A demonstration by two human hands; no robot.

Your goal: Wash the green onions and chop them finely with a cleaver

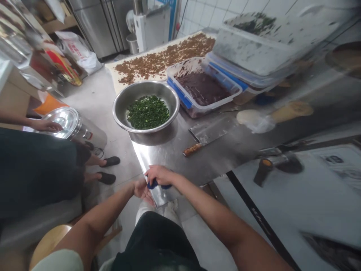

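Observation:
My right hand (159, 175) curls over a small blue item (155, 184), possibly a cloth or band, at the near corner of the stainless steel table (163, 150). My left hand (142, 192) sits just below it at the table's edge, its fingers partly hidden behind the corner. I cannot tell whether it holds anything. The nearest things beyond my hands are a cleaver (204, 137) with a wooden handle, lying on the steel, and a steel bowl (146, 107) of chopped green herbs.
A plastic box of dark paste (203, 88) and a stacked lidded box (254, 49) stand at the table's far side. Brown crumbs lie on a board (163, 56). A wooden rolling pin (291, 111) lies by bagged dough (254, 120). On the left, a co-worker's hand (46, 126) rests on a steel pot lid (60, 122).

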